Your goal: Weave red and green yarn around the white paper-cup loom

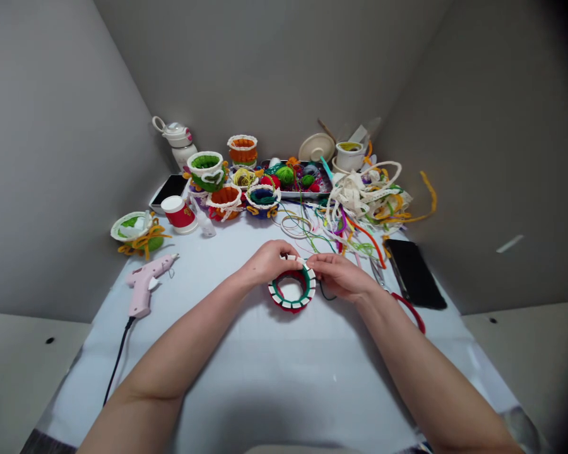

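Observation:
A small paper cup basket [291, 292] with a white slotted rim, wound with red and green yarn, stands on the white table [246, 372] in front of me. My left hand [267, 261] curls over its far left rim, fingers closed on the edge. My right hand [341, 276] pinches the rim at its far right side. Both hands touch the basket. What the fingertips pinch besides the rim is hidden.
A pink glue gun [144, 280] lies at the left with its cord. Several finished yarn baskets [224, 200] and a tray of yarn [296, 178] stand at the back. A tangle of ribbons and pipe cleaners [369, 202] and a black phone [414, 272] lie right. Scissors with red handles [407, 306] lie under my right wrist.

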